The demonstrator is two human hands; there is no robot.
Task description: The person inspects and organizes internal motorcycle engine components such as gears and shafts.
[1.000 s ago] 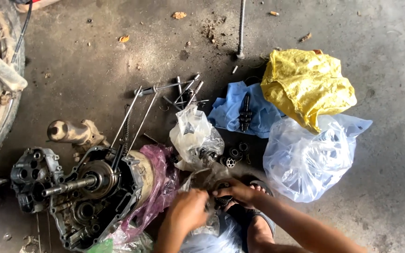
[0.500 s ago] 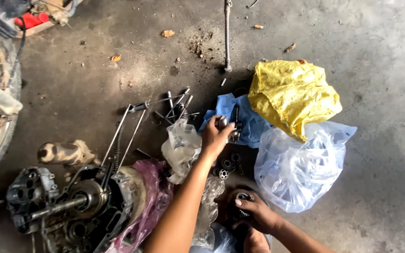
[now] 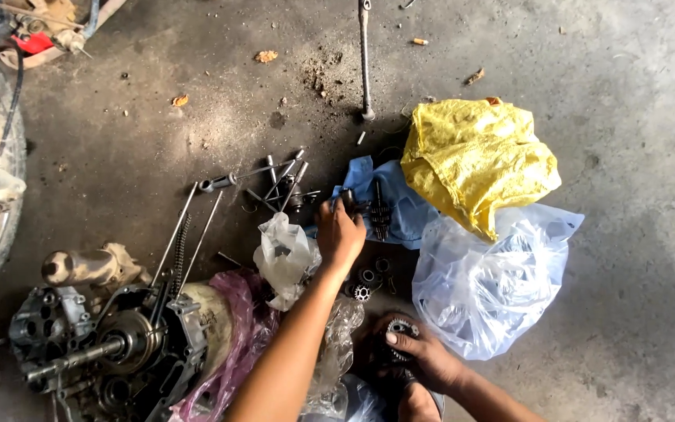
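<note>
Head view: stained grey concrete floor (image 3: 634,328), engine parts, leaves scattered.

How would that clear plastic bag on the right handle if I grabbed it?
The clear plastic bag would likely flop and crumple: its film is thin and wrinkled. It probably sags heavily, since dark parts seem to lie inside. The open mouth might spill them.

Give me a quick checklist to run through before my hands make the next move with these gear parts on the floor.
1. Left hand reaches the shaft parts on the blue cloth: ok.
2. Left grip closed on a part: cannot tell.
3. Right hand holds the toothed gear: ok.
4. Small gears lie loose between the hands: ok.
5. Clear bag and yellow bag beside the cloth, not covering it: ok.
</note>
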